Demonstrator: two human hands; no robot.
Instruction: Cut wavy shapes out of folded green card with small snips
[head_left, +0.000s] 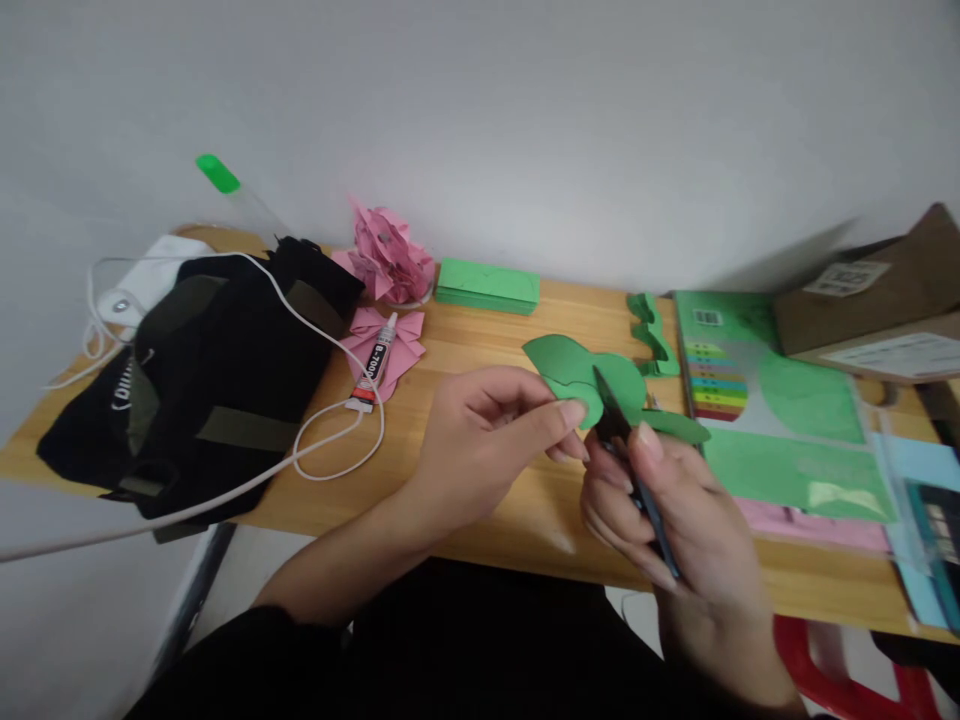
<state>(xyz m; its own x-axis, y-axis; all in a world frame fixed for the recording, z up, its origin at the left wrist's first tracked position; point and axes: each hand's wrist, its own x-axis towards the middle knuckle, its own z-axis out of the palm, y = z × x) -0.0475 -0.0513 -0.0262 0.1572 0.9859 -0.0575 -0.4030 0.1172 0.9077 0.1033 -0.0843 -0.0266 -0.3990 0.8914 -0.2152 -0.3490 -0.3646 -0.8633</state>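
Note:
Over the front of the wooden table, my left hand (499, 440) pinches a small rounded end of green paper (619, 380) between thumb and fingers. The paper has curved, leaf-like outlines and stretches behind both hands. My right hand (675, 500) is closed around dark scissors (613, 415). Their blades point up and left, against the paper beside my left fingertips. Whether the blades are parted cannot be told. Behind the paper stand curled green paper cut-offs (651, 335), and farther back lies a stack of green paper strips (487, 285) with a curved line drawn on top.
On the left sit a black bag (225, 370) and a looping white cable (300, 455). A B-7000 glue tube (373, 362) rests on folded pink paper (409, 340) near a pink paper flower (390, 255). Rightward are a green paper pack (795, 460) and a cardboard box (870, 300).

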